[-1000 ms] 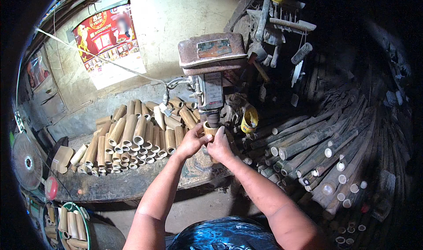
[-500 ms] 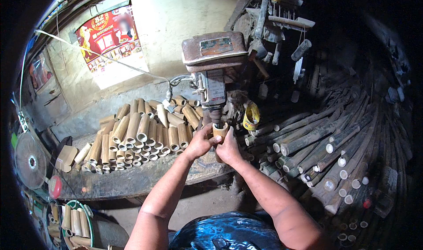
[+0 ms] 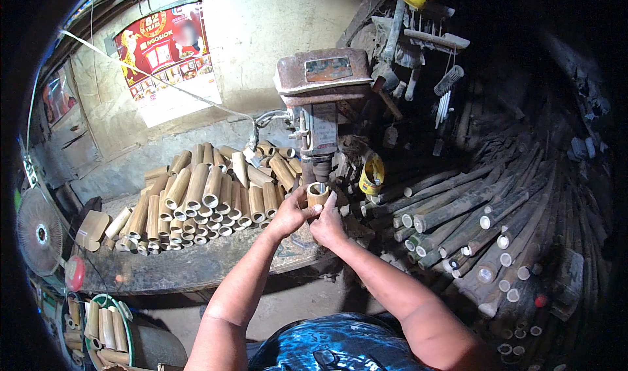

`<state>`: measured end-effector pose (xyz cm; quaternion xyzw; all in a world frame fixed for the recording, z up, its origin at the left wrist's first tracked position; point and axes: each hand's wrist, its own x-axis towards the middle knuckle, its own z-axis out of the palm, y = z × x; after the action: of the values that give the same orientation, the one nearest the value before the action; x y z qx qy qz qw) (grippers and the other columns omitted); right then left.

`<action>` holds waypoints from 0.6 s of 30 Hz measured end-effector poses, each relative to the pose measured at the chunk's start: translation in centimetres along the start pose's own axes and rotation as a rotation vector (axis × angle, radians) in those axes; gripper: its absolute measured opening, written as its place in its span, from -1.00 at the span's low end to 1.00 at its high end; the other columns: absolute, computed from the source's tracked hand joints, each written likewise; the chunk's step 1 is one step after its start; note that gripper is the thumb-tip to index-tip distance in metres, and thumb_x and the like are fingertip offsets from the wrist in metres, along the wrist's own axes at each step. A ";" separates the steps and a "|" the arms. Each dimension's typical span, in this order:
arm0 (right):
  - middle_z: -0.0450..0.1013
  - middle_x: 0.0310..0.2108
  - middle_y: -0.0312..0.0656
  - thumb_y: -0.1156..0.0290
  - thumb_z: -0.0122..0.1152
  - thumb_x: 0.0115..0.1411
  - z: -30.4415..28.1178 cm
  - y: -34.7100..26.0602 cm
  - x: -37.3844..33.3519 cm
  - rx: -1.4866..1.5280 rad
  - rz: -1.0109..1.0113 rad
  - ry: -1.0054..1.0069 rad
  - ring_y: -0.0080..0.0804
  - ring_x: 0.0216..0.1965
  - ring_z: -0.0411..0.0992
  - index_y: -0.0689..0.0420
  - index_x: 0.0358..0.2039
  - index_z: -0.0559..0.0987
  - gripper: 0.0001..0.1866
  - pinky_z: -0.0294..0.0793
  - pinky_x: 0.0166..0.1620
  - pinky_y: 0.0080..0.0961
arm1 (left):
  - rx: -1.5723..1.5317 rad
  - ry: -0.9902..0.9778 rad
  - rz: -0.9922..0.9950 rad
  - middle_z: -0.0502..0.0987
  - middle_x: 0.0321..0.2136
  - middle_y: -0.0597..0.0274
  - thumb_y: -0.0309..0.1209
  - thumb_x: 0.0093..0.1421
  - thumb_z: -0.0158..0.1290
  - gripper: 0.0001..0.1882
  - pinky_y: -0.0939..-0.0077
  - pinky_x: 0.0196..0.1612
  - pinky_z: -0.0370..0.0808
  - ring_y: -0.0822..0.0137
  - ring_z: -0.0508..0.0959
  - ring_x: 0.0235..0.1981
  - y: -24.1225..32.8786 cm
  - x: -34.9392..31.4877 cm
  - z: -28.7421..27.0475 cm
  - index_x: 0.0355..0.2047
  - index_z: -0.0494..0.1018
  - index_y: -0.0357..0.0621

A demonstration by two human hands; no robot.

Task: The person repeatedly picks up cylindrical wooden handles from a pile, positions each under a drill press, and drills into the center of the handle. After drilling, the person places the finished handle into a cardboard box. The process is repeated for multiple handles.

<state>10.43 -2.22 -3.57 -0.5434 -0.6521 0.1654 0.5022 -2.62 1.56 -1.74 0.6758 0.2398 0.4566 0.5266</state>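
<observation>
Both my hands close round a short bamboo tube just beneath the chuck of a drill press. The tube's open end faces up, and a slim metal bit shows at its mouth. My left hand grips the tube's left side, its thumb across the front. On the right side, my right hand presses with its thumb pointing up along the wall. The tube's lower part is hidden by my hands.
Cut bamboo tubes are piled on the workbench at left. Long bamboo poles lie at right. A yellow container hangs beside the press. At lower left stand a fan and a green-rimmed bin holding tubes.
The tube has shifted slightly left relative to the drill chuck, and both hands have moved with it. My grip stays on it. The whole view has shifted a little.
</observation>
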 end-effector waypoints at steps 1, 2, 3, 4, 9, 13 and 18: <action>0.43 -0.29 0.36 0.56 0.07 0.04 0.1 -0.1 0.2 -0.007 -0.003 0.004 0.37 -0.22 0.44 0.41 0.19 -0.03 -0.26 0.42 -0.18 0.09 | -0.001 0.007 -0.029 0.45 0.09 0.08 -0.51 0.19 0.19 -0.36 0.34 0.21 0.34 0.26 0.43 0.12 -0.1 0.1 -0.2 0.24 0.19 -0.29; 0.43 -0.29 0.37 0.56 0.08 0.03 0.1 -0.2 0.5 -0.007 -0.008 0.009 0.37 -0.23 0.44 0.43 0.21 -0.05 -0.23 0.42 -0.19 0.08 | -0.009 0.005 -0.038 0.44 0.09 0.08 -0.50 0.19 0.19 -0.36 0.34 0.21 0.34 0.25 0.43 0.12 -0.1 0.3 -0.5 0.24 0.19 -0.29; 0.42 -0.29 0.37 0.56 0.08 0.03 0.0 -0.2 0.9 -0.007 -0.012 0.013 0.38 -0.24 0.44 0.45 0.23 -0.06 -0.21 0.42 -0.20 0.08 | -0.017 0.002 -0.048 0.44 0.10 0.08 -0.49 0.19 0.19 -0.36 0.33 0.21 0.33 0.25 0.43 0.13 -0.2 0.6 -0.8 0.24 0.19 -0.30; 0.42 -0.28 0.37 0.54 0.10 0.05 -0.1 -0.2 1.3 0.050 -0.040 0.037 0.37 -0.23 0.44 0.42 0.17 0.01 -0.29 0.42 -0.20 0.09 | -0.039 -0.004 -0.052 0.43 0.11 0.07 -0.48 0.20 0.18 -0.36 0.32 0.22 0.32 0.23 0.42 0.13 -0.3 0.9 -1.0 0.25 0.18 -0.29; 0.41 -0.22 0.38 0.47 0.15 0.08 -1.3 0.3 3.1 0.033 0.056 -0.069 0.33 -0.17 0.44 0.44 0.12 0.04 -0.31 0.44 -0.16 0.05 | -0.014 -0.042 -0.033 0.42 0.12 0.12 -0.41 0.23 0.16 -0.37 0.31 0.22 0.32 0.25 0.40 0.13 -0.7 2.4 -0.9 0.26 0.19 -0.23; 0.42 -0.13 0.38 0.43 0.19 0.08 -2.2 1.1 2.5 -0.008 0.103 -0.056 0.29 -0.07 0.44 0.49 0.26 -0.07 -0.13 0.46 -0.05 -0.03 | 0.040 -0.068 -0.058 0.43 0.11 0.15 -0.43 0.25 0.15 -0.39 0.35 0.23 0.31 0.31 0.39 0.14 -1.0 2.5 0.4 0.26 0.19 -0.23; 0.42 -0.10 0.35 0.52 0.13 0.03 -2.6 1.8 0.6 0.017 0.102 -0.038 0.30 -0.03 0.42 0.41 0.21 0.01 -0.23 0.42 0.00 0.00 | 0.064 -0.088 -0.058 0.44 0.10 0.19 -0.47 0.24 0.15 -0.39 0.37 0.25 0.29 0.34 0.39 0.14 -1.0 1.3 1.6 0.26 0.19 -0.27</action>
<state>13.67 -1.86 -3.51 -0.5685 -0.6315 0.2067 0.4850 -0.43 2.17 -2.27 0.7045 0.2503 0.4029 0.5280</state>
